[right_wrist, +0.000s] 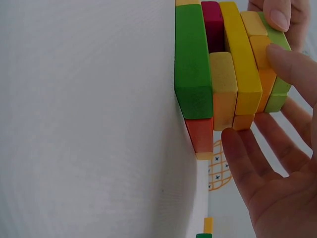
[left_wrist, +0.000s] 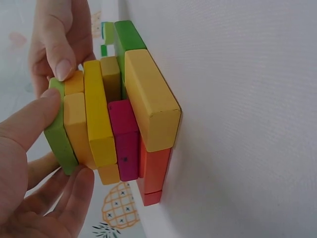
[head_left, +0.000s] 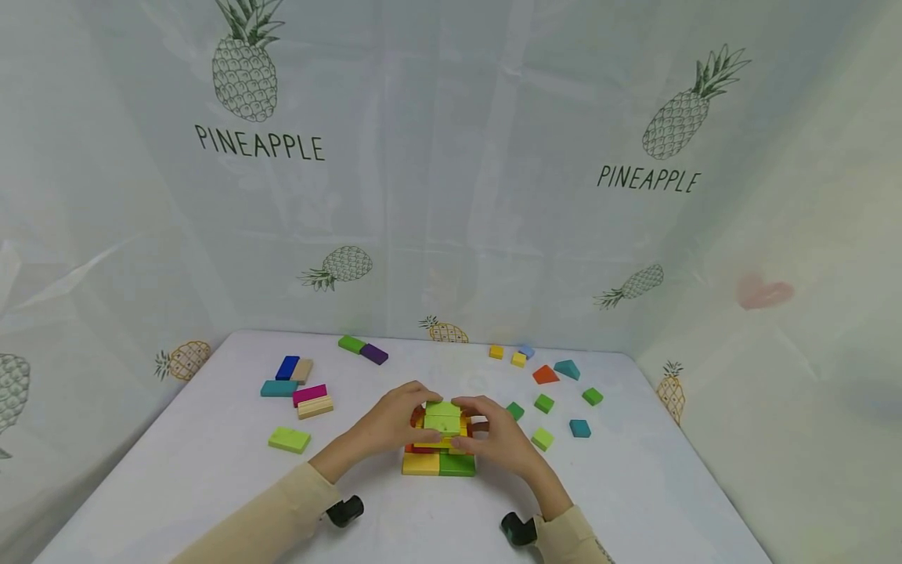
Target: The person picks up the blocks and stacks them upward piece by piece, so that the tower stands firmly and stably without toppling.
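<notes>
Pineapple-print backdrop behind white table

A block stack stands midway across the tabletop; loose blocks lie toward its left and right edges, some near the far one.

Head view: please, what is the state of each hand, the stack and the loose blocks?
Block stack, standing, several layers
Left hand, gripping the stack's top
Right hand, gripping the stack's top
Left loose blocks, lying on the table, some touching
Right loose blocks, lying mostly apart
</notes>
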The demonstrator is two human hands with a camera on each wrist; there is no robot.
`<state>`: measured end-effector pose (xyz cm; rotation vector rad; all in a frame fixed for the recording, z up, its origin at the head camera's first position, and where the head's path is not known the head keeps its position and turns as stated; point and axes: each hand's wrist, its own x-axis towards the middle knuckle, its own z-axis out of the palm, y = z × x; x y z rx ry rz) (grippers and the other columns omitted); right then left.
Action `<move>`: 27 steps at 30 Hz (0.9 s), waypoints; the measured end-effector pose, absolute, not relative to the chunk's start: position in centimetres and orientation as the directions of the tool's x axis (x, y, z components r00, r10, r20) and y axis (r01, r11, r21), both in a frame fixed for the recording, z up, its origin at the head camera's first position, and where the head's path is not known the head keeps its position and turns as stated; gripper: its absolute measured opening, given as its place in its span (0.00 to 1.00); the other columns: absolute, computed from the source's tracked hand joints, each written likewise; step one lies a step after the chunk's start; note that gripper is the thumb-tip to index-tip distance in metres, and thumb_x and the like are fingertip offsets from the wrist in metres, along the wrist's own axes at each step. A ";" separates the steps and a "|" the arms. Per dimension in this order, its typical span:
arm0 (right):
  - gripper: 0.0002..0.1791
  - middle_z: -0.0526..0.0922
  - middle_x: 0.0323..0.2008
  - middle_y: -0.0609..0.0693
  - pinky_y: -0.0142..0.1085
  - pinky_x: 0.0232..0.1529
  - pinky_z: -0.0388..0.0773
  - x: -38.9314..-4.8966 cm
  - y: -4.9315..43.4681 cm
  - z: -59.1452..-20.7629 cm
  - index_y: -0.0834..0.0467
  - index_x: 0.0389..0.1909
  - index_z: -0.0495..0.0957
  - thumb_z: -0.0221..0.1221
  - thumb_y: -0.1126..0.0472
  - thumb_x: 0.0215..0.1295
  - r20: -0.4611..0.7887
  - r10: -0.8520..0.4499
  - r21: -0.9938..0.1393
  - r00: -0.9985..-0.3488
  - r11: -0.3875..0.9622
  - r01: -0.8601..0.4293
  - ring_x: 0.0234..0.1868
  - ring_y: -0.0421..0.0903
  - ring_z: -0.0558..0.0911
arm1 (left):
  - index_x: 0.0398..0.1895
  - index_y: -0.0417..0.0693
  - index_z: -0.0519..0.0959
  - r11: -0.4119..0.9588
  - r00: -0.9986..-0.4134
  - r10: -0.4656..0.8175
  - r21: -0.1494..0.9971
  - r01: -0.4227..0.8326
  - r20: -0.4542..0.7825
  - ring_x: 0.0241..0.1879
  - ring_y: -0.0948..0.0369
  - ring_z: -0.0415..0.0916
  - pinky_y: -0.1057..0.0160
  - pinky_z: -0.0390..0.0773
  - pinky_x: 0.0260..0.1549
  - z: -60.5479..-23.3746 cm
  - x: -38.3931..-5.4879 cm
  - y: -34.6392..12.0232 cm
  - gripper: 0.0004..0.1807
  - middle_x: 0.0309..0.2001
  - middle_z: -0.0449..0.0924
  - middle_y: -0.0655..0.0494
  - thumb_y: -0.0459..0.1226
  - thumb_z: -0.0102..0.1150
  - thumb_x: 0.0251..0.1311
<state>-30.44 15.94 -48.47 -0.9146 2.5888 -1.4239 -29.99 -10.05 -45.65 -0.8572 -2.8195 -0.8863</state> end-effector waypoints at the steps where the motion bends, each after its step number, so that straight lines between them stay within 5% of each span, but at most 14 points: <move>1: 0.37 0.79 0.66 0.45 0.42 0.61 0.84 -30.4 15.9 -48.5 0.55 0.73 0.73 0.74 0.51 0.66 0.231 -0.519 -0.785 -0.823 0.400 -0.473 0.63 0.49 0.80 | 0.65 0.52 0.82 0.679 -0.843 0.491 0.510 0.528 0.219 0.49 0.63 0.76 0.59 0.84 0.53 -45.7 -30.0 -10.1 0.33 0.56 0.80 0.60 0.53 0.78 0.59; 14: 0.33 0.77 0.67 0.43 0.45 0.61 0.84 -30.4 15.6 -48.5 0.48 0.72 0.75 0.72 0.48 0.68 0.242 -0.507 -0.770 -0.827 0.418 -0.482 0.63 0.49 0.80 | 0.64 0.52 0.82 0.675 -0.849 0.481 0.526 0.517 0.217 0.47 0.64 0.76 0.63 0.84 0.50 -45.9 -30.1 -10.2 0.33 0.54 0.79 0.61 0.54 0.79 0.58; 27: 0.32 0.79 0.67 0.46 0.47 0.61 0.84 -30.1 15.4 -48.4 0.53 0.73 0.75 0.67 0.45 0.73 0.226 -0.478 -0.768 -0.849 0.449 -0.457 0.62 0.50 0.80 | 0.65 0.50 0.82 0.674 -0.852 0.474 0.531 0.513 0.221 0.47 0.63 0.77 0.63 0.84 0.50 -45.8 -29.6 -10.0 0.32 0.54 0.79 0.59 0.51 0.78 0.60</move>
